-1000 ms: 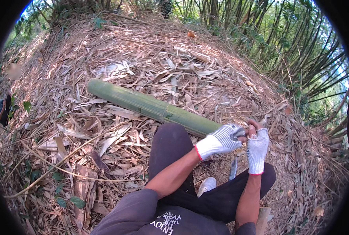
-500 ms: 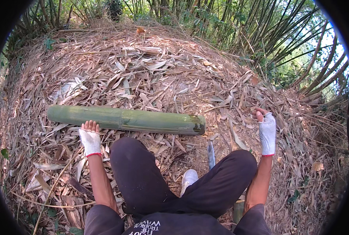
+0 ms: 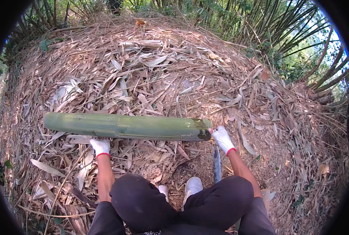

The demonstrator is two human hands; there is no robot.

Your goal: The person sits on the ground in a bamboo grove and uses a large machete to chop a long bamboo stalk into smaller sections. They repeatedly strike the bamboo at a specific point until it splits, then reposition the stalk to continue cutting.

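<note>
A thick green bamboo section (image 3: 155, 126) lies crosswise on dry leaf litter in front of my knees, with a joint ring left of its middle and a dark wet-looking patch at its right end. My left hand (image 3: 100, 146), in a white knit glove with a red cuff, is at the near side of the bamboo, its fingers tucked under and mostly hidden. My right hand (image 3: 222, 138), gloved alike with bare fingertips, grips the right end. Just below that hand a long metal blade (image 3: 216, 166) lies on the ground, its lower part behind my right knee.
My bent knees and two pale shoes (image 3: 193, 185) are close to the bamboo. Dry bamboo leaves cover the slope. A broken pale stalk (image 3: 141, 44) lies farther up, bamboo clumps (image 3: 288, 35) stand at the back right, and wood pieces (image 3: 75, 217) lie at lower left.
My right hand has come in from the right to the bamboo's end. My left hand has gone from lying on its near edge to tucked under it. The bamboo looks slightly nearer and more level.
</note>
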